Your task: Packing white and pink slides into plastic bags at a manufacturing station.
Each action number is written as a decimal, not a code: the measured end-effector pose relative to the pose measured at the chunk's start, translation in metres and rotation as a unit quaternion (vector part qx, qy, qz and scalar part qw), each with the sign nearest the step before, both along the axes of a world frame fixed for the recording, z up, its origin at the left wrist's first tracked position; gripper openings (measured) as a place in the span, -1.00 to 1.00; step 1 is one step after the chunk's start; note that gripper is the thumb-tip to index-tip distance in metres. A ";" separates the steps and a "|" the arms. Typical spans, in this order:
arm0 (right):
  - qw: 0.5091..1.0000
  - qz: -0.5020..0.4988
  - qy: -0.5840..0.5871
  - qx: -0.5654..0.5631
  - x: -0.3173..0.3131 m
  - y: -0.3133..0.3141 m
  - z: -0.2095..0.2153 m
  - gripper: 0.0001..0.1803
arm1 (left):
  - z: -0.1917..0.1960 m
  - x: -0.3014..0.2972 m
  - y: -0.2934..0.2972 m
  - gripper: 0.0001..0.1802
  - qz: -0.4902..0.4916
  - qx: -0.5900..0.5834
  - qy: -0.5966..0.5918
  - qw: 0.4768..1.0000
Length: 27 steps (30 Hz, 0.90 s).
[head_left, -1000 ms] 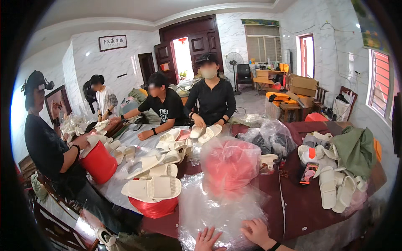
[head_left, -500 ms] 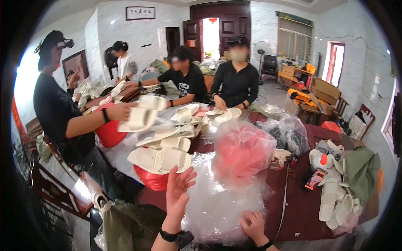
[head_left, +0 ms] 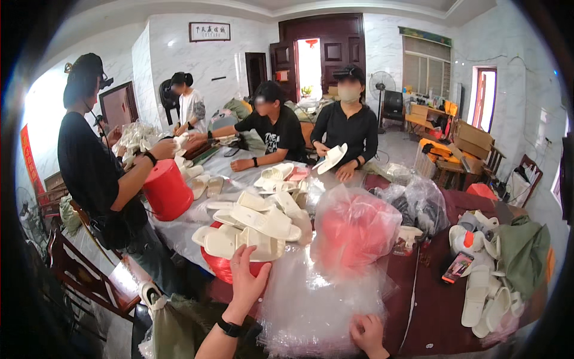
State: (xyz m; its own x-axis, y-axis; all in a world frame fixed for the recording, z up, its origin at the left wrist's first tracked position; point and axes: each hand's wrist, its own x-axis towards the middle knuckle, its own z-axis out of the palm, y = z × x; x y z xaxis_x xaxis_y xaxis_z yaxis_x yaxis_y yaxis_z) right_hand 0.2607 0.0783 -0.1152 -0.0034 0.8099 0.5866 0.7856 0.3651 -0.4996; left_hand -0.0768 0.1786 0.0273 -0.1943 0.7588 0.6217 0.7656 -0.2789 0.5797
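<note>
My left hand reaches up to a pile of cream slippers, fingers apart. Its fingertips overlap the near edge of the lowest slipper; whether they touch it I cannot tell. A red plastic bundle lies under that slipper. My right hand rests by the right edge of a stack of clear plastic bags, with its fingers curled in; anything within them is hidden. Beyond the stack sits a clear bag with red contents.
A person in black on the left stands by a red bucket. Across the table, a masked person holds a cream slipper; another leans on the table. At right lie a phone, more slippers and green cloth.
My left hand has turned toward the slippers, its fingers now over their edge. The person on the left has set slippers onto the pile and drawn back. The masked person has lifted a slipper.
</note>
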 end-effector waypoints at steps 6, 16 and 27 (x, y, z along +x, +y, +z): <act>0.999 0.018 0.031 -0.009 -0.002 -0.004 0.008 -0.76 | -0.012 -0.025 0.040 -0.27 0.021 -0.023 0.073 0.997; 0.998 0.033 0.027 -0.043 0.004 0.000 0.009 -0.72 | -0.020 -0.030 0.074 -0.23 0.012 -0.072 0.081 0.994; 0.999 0.026 0.023 -0.020 0.006 0.005 -0.002 -0.74 | 0.005 -0.067 0.096 -0.46 -0.168 0.071 -0.441 0.879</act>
